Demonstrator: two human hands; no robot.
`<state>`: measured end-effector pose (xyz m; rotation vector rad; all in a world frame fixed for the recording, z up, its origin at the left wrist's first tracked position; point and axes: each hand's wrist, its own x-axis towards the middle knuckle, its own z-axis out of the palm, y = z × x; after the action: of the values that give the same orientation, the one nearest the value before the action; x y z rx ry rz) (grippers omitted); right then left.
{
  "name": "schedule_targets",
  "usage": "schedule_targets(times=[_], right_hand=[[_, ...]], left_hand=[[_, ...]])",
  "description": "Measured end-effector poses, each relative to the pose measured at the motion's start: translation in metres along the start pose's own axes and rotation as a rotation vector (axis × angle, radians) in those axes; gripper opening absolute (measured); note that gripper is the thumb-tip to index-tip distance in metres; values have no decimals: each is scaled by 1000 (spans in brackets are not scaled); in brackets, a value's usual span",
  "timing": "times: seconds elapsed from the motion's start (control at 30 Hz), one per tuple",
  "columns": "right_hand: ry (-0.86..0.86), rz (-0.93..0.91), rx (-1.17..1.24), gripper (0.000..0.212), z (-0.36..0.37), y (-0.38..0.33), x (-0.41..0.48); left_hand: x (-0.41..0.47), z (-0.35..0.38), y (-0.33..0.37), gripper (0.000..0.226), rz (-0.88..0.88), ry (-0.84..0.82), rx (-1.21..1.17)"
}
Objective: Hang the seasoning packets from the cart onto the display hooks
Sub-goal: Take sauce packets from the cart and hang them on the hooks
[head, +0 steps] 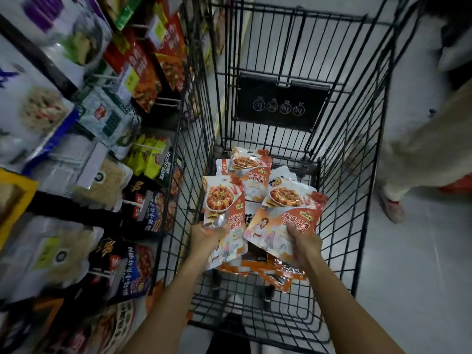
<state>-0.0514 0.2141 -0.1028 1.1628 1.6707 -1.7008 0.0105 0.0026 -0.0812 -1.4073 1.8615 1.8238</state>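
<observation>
Curled fingers of the left hand grip one seasoning packet; the right hand pinches a second packet, apparently near its lower edge. Both packets are held above loose packets in the wire cart, beside blurred display hooks.

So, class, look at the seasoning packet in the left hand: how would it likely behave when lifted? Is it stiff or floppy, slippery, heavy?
Probably bendy rather than rigid: the seasoning packet creases near the left hand yet stands above the grip. Likely slippery, since its glossy film glints. Seemingly light: one hand holds it up.
</observation>
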Motion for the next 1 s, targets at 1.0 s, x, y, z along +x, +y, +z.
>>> schedule_targets(times=[1.0], right_hand=[[-1531,-869,-564,16,64,7,-518]], left_hand=[[-584,-322,-48,36,662,1090,-429]])
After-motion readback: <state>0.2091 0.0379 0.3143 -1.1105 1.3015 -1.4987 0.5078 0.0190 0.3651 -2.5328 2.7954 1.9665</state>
